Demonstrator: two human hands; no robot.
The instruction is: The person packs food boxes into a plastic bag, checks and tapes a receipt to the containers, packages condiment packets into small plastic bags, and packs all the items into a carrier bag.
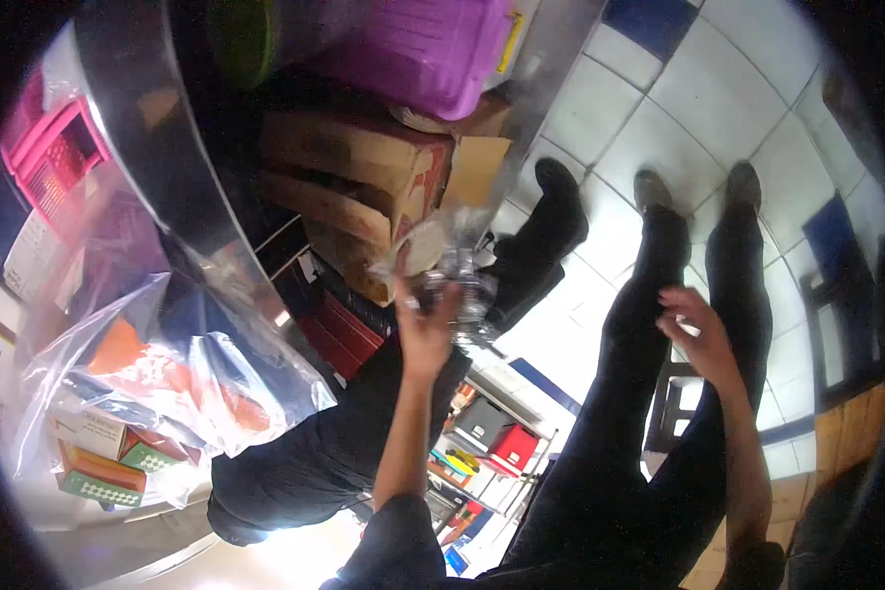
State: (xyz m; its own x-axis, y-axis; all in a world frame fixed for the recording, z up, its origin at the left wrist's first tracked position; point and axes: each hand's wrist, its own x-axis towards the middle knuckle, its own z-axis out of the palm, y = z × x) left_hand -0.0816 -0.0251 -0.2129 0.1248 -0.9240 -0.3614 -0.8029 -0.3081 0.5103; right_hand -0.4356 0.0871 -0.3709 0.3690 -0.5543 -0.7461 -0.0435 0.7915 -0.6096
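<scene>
My left hand (428,320) is raised at the middle of the view, its fingers closed on a crinkled clear plastic package (472,290). Shiny highlights and motion blur hide what is inside the package. Just beyond it stands an open cardboard box (349,162). Off to the right, my right hand (696,329) hangs over my dark-trousered legs with loosely bent fingers apart, and I see nothing in it.
Another person in black (305,462) bends close on my left. A purple bin (423,54) rests above the boxes. Clear plastic bags (167,364) cover goods on a metal-edged counter (152,108). Shelving (492,433) stands behind. White tiles (669,143) cover the floor.
</scene>
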